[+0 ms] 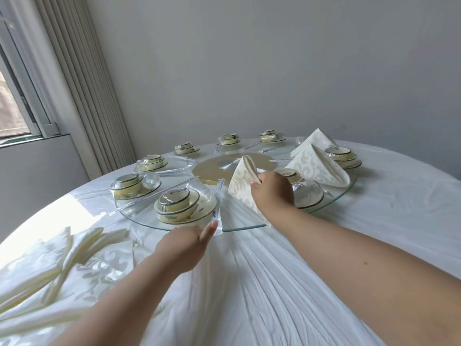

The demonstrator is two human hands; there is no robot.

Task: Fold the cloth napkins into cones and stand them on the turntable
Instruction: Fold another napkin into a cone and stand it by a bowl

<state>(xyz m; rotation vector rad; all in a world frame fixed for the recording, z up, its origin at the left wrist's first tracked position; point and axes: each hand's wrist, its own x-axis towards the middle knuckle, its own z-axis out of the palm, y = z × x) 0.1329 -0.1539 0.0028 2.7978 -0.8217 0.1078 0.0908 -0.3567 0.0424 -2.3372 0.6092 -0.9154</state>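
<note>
A round glass turntable lies on the white-clothed table. My right hand grips a cream patterned napkin cone standing on the glass near its front edge. My left hand rests at the turntable's near rim, fingers on the glass edge and thumb up beside a wrapped chopstick packet. Two finished napkin cones stand at the right of the turntable. A pile of unfolded cream napkins lies on the table at the lower left.
Several plastic-wrapped bowl sets ring the turntable, one right beside my left hand, another behind my right hand. A gold disc marks the turntable's centre. A window and vertical blinds stand at the left; a grey wall is behind.
</note>
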